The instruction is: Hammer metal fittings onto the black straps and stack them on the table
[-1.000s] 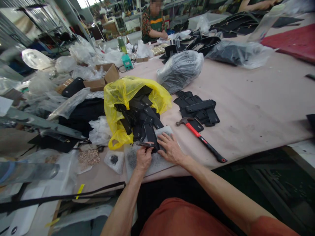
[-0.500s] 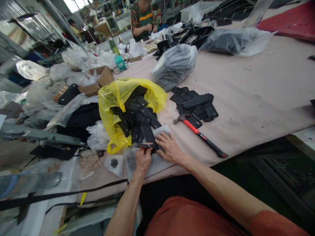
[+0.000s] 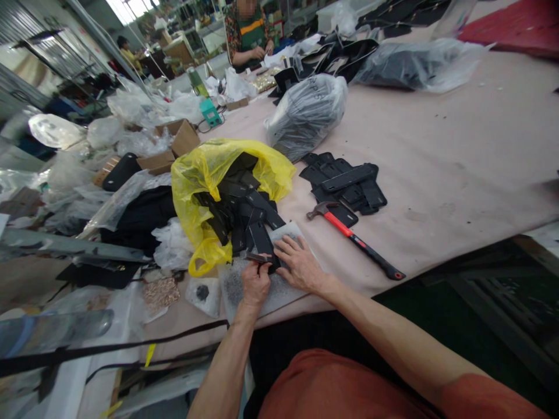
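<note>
My left hand (image 3: pixel 255 283) is closed, pinching a slim dark bar-like tool (image 3: pixel 257 257) between thumb and fingers. The tool lies across the near end of a black strip piece (image 3: pixel 262 240). My right hand (image 3: pixel 301 265) is spread with fingers out, resting on a grey speckled slab (image 3: pixel 286 231) beside that piece. Both hands are over the slab, and part of it is hidden under them. A yellow plastic bag (image 3: pixel 205 157) lies open just beyond, spilling more black pieces (image 3: pixel 236 189). To the right rests a claw hammer (image 3: pixel 349 233) with a red and black handle.
Finished-looking black pieces (image 3: pixel 345 180) are piled behind the hammer. A filled grey plastic bag (image 3: pixel 308 113) stands farther back. On the left are a cardboard box (image 3: pixel 186 137), clear bags and a small tray with a dark heap (image 3: pixel 202 293). Across the table sits another person (image 3: pixel 251 35).
My left hand has shifted the tool slightly to the right along the black piece. My right hand stays nearly in place. The camera view has moved a little.
</note>
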{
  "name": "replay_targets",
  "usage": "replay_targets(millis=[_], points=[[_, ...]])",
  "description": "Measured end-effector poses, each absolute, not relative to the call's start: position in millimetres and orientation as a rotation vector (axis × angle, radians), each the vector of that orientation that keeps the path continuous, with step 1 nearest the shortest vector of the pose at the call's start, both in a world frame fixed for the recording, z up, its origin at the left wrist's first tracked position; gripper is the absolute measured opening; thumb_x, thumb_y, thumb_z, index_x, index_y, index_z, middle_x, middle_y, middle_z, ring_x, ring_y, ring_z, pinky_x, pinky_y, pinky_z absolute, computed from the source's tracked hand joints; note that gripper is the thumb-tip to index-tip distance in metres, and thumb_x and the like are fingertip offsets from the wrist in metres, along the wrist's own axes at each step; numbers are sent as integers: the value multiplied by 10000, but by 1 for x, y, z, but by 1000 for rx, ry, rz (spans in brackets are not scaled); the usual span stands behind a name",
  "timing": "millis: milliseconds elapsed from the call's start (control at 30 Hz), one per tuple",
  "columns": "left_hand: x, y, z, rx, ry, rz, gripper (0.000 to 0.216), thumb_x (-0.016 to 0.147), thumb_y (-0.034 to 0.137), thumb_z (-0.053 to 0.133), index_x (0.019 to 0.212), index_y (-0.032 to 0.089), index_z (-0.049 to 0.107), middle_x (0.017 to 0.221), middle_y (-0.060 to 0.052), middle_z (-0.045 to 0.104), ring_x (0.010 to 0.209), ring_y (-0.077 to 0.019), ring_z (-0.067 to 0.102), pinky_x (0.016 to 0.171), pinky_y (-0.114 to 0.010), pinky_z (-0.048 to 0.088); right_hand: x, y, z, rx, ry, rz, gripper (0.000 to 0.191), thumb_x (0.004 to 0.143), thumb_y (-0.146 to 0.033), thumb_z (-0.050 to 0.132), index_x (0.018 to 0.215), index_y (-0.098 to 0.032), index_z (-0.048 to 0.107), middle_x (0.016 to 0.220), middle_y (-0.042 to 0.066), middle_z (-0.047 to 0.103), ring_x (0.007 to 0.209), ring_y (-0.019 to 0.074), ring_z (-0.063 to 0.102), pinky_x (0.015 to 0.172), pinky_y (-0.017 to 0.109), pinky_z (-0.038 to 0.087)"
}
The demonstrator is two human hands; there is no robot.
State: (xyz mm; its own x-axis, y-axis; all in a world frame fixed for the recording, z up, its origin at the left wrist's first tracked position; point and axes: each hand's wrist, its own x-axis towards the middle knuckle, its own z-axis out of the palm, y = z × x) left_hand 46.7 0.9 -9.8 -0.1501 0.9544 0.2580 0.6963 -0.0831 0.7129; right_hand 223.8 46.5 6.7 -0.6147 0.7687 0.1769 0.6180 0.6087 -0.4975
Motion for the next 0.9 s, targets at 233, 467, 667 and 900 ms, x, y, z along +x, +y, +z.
replay_targets(millis=[233, 467, 667, 900], points=[[53, 0, -15, 1915, 1934, 1018, 209, 890, 208, 506, 993, 195, 688, 985, -84, 747, 949, -237, 699, 863, -384, 557, 228, 48, 12, -1095, -2498, 578, 473, 868, -341, 589, 1317, -198, 549, 1467, 101, 472, 1398, 336, 311, 1131, 594, 197], [55, -1, -12, 1881, 1945, 957, 172, 884, 199, 510, 977, 216, 653, 945, -66, 728, 919, -249, 688, 830, -373, 542, 310, 69, 18, -1718, -2229, 304, 419, 875, -279, 548, 1263, -121, 533, 1333, 213, 518, 1184, 367, 481, 960, 499, 396], [61, -2, -2, 1875, 1981, 864, 156, 873, 171, 516, 976, 216, 625, 863, -59, 706, 839, -239, 682, 730, -332, 517, 358, 80, 18, -2036, -1782, 1040, 81, 818, -240, 530, 865, -174, 537, 854, 111, 586, 807, 240, 571, 661, 334, 452], [59, -4, -6, 1854, 1963, 982, 130, 867, 150, 526, 936, 219, 611, 824, -53, 699, 814, -232, 683, 707, -321, 506, 328, 63, 80, -1717, -1398, 1698, 193, 870, -374, 445, 752, -222, 450, 567, -62, 381, 389, 90, 312, 347, 214, 283]])
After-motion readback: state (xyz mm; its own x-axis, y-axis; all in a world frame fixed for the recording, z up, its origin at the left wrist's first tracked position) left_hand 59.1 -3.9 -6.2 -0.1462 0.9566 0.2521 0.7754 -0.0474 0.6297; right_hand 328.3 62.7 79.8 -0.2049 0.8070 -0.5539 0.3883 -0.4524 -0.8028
